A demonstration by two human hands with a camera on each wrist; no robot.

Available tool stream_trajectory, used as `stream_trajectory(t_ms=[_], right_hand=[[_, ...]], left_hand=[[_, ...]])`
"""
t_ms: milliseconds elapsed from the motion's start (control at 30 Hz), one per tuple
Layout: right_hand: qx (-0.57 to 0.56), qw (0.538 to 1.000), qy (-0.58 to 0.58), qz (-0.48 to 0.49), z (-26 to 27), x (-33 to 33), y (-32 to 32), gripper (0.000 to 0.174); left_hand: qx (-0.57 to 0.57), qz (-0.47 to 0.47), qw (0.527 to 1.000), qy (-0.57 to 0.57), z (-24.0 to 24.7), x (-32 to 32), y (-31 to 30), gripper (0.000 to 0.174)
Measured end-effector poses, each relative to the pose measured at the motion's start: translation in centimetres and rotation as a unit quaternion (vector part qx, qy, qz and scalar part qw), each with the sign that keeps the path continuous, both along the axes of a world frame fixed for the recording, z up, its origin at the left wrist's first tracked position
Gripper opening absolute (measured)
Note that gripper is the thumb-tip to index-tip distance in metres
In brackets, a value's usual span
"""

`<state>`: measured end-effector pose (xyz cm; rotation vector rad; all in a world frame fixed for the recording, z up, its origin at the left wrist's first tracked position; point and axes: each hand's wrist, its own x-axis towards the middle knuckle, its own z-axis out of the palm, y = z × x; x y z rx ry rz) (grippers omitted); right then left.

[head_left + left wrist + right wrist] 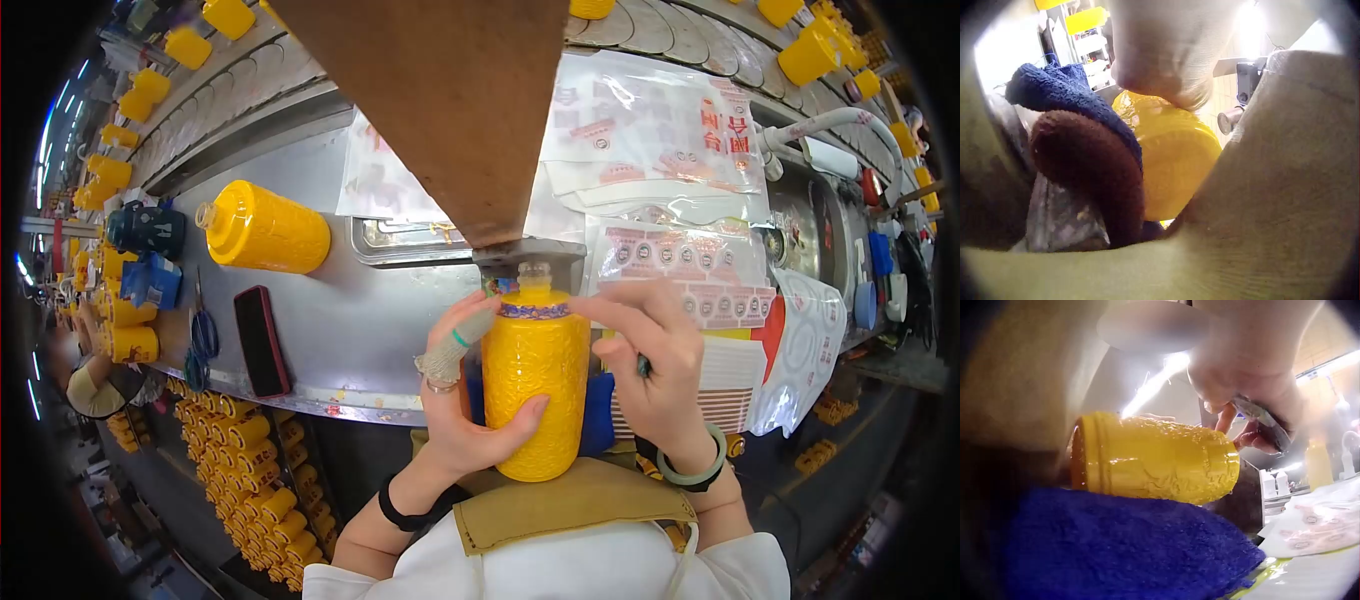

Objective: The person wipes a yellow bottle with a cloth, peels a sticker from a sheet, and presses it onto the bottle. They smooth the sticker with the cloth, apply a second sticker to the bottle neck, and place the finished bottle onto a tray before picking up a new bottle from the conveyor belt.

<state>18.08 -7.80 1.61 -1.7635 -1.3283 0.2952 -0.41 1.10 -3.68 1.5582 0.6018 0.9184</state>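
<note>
A yellow embossed bottle [535, 400] with a clear glass neck stands upright near the person's body. My left hand [460, 425] grips it from the left side, thumb across its front; a pale mesh sleeve [440, 360] covers one finger. Around the bottle's shoulder runs a blue-and-purple patterned band [534, 311]. At that band's right end, my right hand [660, 360] touches with its forefinger. A small dark flat object [1265, 425] is tucked in the right hand's curled fingers; its kind cannot be told. Below the bottle in the right wrist view lies a blue cloth [1135, 547].
A brown post [460, 120] rises just beyond the bottle. Another yellow bottle [268, 228] lies at left, near a phone [261, 341] and blue-handled scissors [203, 335]. Printed label sheets [680, 265] lie at right. A conveyor [215, 105] runs behind; several yellow bottles [255, 470] stand below left.
</note>
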Motion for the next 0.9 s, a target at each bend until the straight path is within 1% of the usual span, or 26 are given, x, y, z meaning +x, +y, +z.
stream_trajectory(t_ms=[67, 133, 267, 400, 467, 700, 900], right_hand=[[-0.004, 1.000, 0.009, 0.011, -0.5, -0.4, -0.2, 0.025], [-0.003, 0.999, 0.027, 0.021, -1.0, -0.7, -0.3, 0.030], [-0.001, 0.999, 0.028, 0.017, -1.0, -0.8, -0.3, 0.031], [-0.013, 0.999, 0.048, 0.023, -0.9, -1.2, -0.3, 0.031], [-0.017, 0.998, 0.057, 0.023, -0.8, -1.2, -0.3, 0.031], [-0.019, 0.998, 0.056, 0.028, -0.8, -1.2, -0.3, 0.032], [-0.019, 0.998, 0.060, 0.026, -0.9, -1.3, -0.3, 0.032]], left_hand=[[0.085, -0.031, 0.995, 0.048, 0.3, -0.3, 0.7, 0.071], [0.081, -0.026, 0.995, 0.048, 0.5, -0.2, 0.6, 0.069], [0.096, -0.018, 0.994, 0.054, 0.5, -0.2, 0.6, 0.067], [0.085, -0.021, 0.995, 0.047, 0.2, -0.3, 0.6, 0.066], [0.108, -0.058, 0.992, 0.041, 0.0, -0.4, 0.9, 0.072], [0.092, -0.063, 0.992, 0.061, 0.2, -0.3, 0.8, 0.071], [0.112, -0.065, 0.990, 0.058, 0.2, -0.4, 0.9, 0.071]])
